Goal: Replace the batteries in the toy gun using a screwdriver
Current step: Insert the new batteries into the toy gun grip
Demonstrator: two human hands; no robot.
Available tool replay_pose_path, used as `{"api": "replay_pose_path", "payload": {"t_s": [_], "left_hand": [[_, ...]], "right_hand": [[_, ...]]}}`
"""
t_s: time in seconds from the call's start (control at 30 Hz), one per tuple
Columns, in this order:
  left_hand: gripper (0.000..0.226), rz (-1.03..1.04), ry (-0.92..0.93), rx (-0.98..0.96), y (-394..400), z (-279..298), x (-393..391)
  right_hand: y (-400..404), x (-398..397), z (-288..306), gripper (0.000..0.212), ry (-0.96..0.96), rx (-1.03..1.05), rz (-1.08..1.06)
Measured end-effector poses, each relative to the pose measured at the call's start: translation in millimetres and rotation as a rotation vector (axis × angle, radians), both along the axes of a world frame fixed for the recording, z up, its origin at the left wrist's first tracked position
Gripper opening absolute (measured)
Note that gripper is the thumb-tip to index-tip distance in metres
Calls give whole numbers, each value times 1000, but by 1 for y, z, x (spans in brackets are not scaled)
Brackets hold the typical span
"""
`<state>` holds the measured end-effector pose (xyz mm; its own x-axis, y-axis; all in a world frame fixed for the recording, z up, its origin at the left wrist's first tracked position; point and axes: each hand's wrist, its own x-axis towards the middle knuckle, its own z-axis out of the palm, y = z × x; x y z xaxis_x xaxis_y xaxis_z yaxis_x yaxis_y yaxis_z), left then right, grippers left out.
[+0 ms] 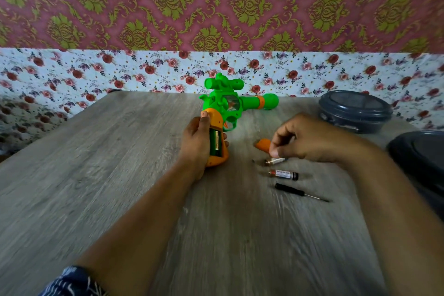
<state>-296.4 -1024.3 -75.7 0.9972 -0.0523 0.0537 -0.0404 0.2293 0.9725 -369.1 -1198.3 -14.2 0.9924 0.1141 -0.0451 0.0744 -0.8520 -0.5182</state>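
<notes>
A green and orange toy gun [228, 106] lies on the grey wooden table [120, 163], barrel pointing right. My left hand [195, 142] grips its orange handle, where the battery compartment [215, 142] is uncovered and a battery shows inside. To the right, my right hand [302, 139] pinches one battery [275, 161] at the table surface. A second battery [283, 174] lies just in front of it. The orange compartment cover [262, 144] sits partly behind my right fingers. A small black screwdriver [298, 193] lies nearest me, tip pointing right.
A dark round lidded container [355, 110] stands at the back right of the table, and another dark round object [422, 161] sits at the right edge. A tiny dark screw [253, 160] lies left of the pinched battery. A floral wall borders the table's far edge.
</notes>
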Motion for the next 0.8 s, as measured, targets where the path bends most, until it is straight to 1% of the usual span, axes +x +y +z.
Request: {"api": "replay_pose_path", "payload": {"t_s": [0.07,0.13,0.3,0.33,0.37,0.43,0.47,0.57,0.6,0.67,0.73,0.8], "left_hand": [[25,3,-16,13,0,-1,1],[25,7,-22,20,0,-3,3],[25,-6,-17,20,2,-7,9],[28,-10,-10,11,2,-8,9],[37,-12,-2,7,2,-9,10],[61,-2,22,7,2,-11,15],[68,4,33,7,2,-12,16],[75,-12,40,11,1,-12,18],[74,-17,39,4,1,-11,17],[70,13,33,30,0,-11,17],[71,88,32,97,-1,-11,17],[81,103,39,114,-1,-12,16]], "right_hand": [[-7,-2,-2,10,148,-72,-8],[-5,0,-6,15,210,-152,-33],[8,3,-16,21,245,-262,-82],[10,2,-16,23,251,-266,-85],[11,2,-15,23,247,-270,-81],[11,1,-11,19,167,-263,-78],[10,1,-9,18,112,-220,-80],[19,4,-12,12,-32,93,-82],[26,6,-15,9,-97,142,-73],[41,11,-23,4,-252,86,-38],[54,17,-30,15,-365,4,-14],[63,25,-31,20,-405,-23,-15]]}}
